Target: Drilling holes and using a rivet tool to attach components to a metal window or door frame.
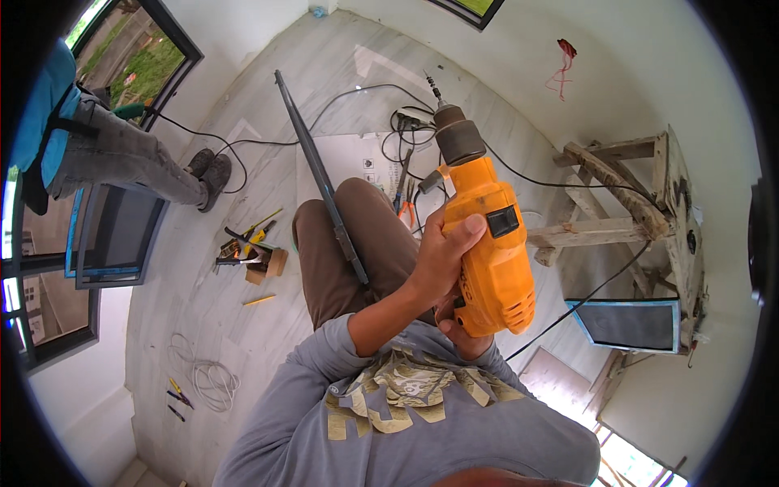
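An orange power drill (491,243) is held up in front of my chest, its twist bit pointing away from me. My left hand (446,252) wraps the near side of the drill's body, thumb on top beside a black square patch. Lower down, my right hand (466,337) is closed at the drill's rear underside; the drill hides most of its fingers. A grey side handle (432,180) sticks out just behind the chuck. Across my thighs lies a long dark metal bar (320,174), and neither hand touches it.
Pliers (403,203) and coiled black cable (398,134) lie beyond my knees. Left on the floor are a small box with tools (260,260), a yellow pencil (260,299) and pale cord (213,381). A wooden trestle (617,195) stands right; another person (122,146) stands left by framed screens (122,235).
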{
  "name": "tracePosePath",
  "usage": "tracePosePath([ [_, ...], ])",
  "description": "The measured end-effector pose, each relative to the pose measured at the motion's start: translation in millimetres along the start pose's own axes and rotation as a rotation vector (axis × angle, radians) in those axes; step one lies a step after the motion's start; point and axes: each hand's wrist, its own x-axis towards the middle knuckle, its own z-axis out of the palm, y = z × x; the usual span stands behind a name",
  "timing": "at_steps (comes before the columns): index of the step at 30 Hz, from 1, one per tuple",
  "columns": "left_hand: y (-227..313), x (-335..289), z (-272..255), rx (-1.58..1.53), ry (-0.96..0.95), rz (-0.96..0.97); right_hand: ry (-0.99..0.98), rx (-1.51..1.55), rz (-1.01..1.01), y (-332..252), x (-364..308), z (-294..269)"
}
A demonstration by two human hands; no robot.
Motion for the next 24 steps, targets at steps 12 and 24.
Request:
tracePosePath([
  [12, -1, 0, -4, -0.009, -0.032, -0.003, -0.015, -0.005, -0.081, 3, 2, 3],
  [24, -5, 5, 7, 0.181, 0.001, 0.139, 0.22, -0.092, 0.032, -13, 0, -5],
])
